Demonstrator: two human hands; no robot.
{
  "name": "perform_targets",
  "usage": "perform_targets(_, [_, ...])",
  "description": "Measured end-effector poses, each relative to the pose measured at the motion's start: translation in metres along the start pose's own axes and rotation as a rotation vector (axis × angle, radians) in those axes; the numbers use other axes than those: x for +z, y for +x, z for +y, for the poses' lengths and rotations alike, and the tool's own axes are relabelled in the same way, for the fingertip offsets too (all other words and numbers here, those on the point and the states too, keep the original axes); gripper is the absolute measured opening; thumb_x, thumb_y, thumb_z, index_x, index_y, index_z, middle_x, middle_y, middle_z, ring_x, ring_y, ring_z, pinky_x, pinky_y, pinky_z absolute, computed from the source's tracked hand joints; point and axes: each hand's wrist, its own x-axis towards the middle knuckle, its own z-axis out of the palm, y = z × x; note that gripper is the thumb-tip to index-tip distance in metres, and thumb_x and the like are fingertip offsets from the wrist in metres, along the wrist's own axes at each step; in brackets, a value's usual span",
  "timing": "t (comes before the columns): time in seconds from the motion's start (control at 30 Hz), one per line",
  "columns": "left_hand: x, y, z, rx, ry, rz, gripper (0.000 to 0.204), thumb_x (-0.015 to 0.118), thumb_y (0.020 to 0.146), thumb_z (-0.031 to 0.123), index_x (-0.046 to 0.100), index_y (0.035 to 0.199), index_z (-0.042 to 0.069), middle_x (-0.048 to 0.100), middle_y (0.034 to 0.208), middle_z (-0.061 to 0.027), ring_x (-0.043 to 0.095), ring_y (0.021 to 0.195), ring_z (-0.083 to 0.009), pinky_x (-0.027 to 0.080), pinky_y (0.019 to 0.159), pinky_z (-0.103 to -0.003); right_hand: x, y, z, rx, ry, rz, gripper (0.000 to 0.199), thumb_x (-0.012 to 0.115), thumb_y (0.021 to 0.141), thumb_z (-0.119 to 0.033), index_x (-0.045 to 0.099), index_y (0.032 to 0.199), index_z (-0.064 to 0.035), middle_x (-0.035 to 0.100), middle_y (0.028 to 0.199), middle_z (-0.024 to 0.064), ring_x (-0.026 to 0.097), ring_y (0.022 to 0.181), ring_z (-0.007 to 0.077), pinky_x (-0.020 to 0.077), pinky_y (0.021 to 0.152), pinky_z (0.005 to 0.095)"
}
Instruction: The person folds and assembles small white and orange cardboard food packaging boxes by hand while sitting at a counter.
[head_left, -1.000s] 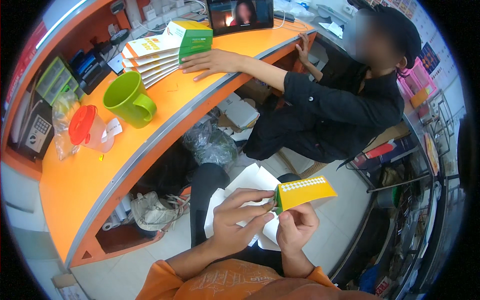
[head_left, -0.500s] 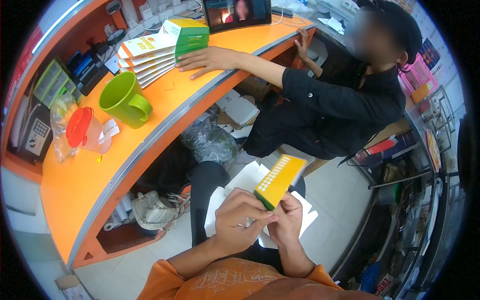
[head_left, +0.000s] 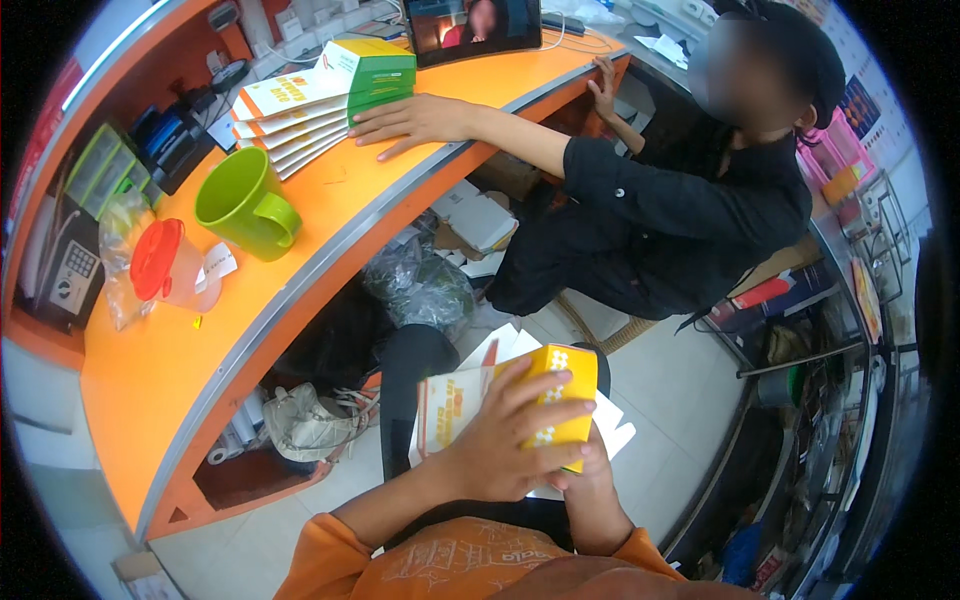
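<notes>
The yellow carton (head_left: 555,400), flat a second ago, now stands squared up over the lap; the left hand (head_left: 505,445) wraps it; the right hand (head_left: 590,470) grips underneath, mostly hidden; folding looks nearly finished.

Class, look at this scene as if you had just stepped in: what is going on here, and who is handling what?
A person in an orange top holds a small yellow cardboard box over their lap, the left hand wrapped across its front and the right hand beneath it. White flat-packed cartons lie under it. Across the orange counter, a co-worker in black rests a hand beside a stack of flat cartons, near a green mug.
</notes>
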Motion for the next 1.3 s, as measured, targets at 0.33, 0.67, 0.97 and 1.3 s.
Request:
perform_targets(0.33, [0.000,-0.009,-0.008,-0.047,-0.196,0.123,0.013,0.063,0.095,0.024,0.059,0.090,0.013,0.057,0.091,-0.0041,0.058,0.096,-0.0243,0.042,0.102,-0.058,0.017,0.008,0.002,0.016,-0.005,0.137,0.048,0.063,0.089,-0.006,0.047,0.134,-0.0002,0.061,0.120,0.0140,0.065,0.102,0.0238,0.0549,0.078,0.0346])
perform_targets(0.67, [-0.028,-0.005,-0.037,-0.417,-1.120,0.492,0.022,0.051,0.102,0.024,0.044,0.086,0.011,0.045,0.086,-0.0031,0.050,0.090,-0.0172,0.040,0.110,-0.052,0.003,0.028,-0.051,-0.250,-0.763,-0.006,0.041,0.060,0.098,-0.024,0.054,0.131,-0.0001,0.067,0.101,0.0106,0.061,0.091,0.0152,0.0490,0.083,0.0304])
perform_targets(0.97, [-0.006,-0.026,-0.038,-0.500,-1.481,0.377,0.021,0.045,0.103,0.025,0.043,0.087,0.011,0.047,0.093,-0.0058,0.051,0.106,-0.0237,0.039,0.111,-0.046,0.015,0.028,-0.002,-0.394,-0.635,-0.054,0.029,0.068,0.093,-0.029,0.071,0.088,-0.0008,0.058,0.079,0.0057,0.050,0.077,0.0155,0.0397,0.095,0.0353])
perform_targets(1.3, [-0.047,-0.039,-0.034,-0.710,-0.822,-0.077,0.056,0.052,0.100,0.024,0.037,0.146,-0.003,0.051,0.139,-0.0170,0.051,0.128,-0.0236,0.039,0.105,-0.035,0.004,0.023,-0.015,-0.680,-0.698,0.151,0.033,0.066,0.095,-0.033,0.070,0.092,-0.0011,0.050,0.074,0.0025,0.042,0.070,0.0128,0.0333,0.065,0.0289])
